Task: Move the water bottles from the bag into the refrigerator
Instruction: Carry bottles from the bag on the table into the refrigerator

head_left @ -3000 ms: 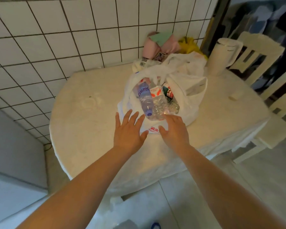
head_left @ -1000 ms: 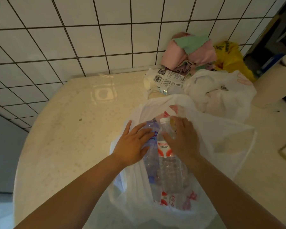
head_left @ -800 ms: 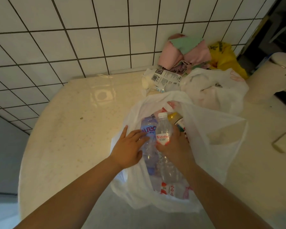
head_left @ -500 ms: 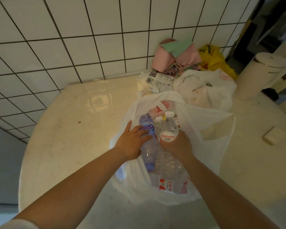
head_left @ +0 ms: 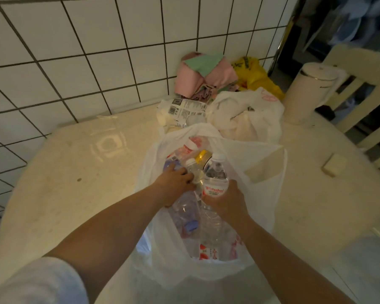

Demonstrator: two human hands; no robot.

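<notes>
A white plastic bag (head_left: 261,194) lies open on the round table (head_left: 75,183) with several bottles inside. My right hand (head_left: 226,200) grips a clear water bottle with a red and white label (head_left: 215,176), lifted partly out of the bag with its white cap up. My left hand (head_left: 173,185) reaches into the bag and curls round a blue-tinted water bottle (head_left: 184,209). Between the hands stands another clear bottle with a white cap (head_left: 192,167). A yellow-capped bottle (head_left: 201,155) sits behind it. No refrigerator is in view.
A second white bag (head_left: 246,119), a crumpled package (head_left: 182,110), pink and green cloths (head_left: 202,73) and a yellow bag (head_left: 255,77) sit against the tiled wall. A white kettle (head_left: 309,93) stands at right, a pale chair (head_left: 364,88) beyond it. A small block (head_left: 332,164) lies near the table edge.
My right hand has raised the labelled bottle further out of the bag. My left hand has curled deeper round the blue bottle. The view has shifted slightly.
</notes>
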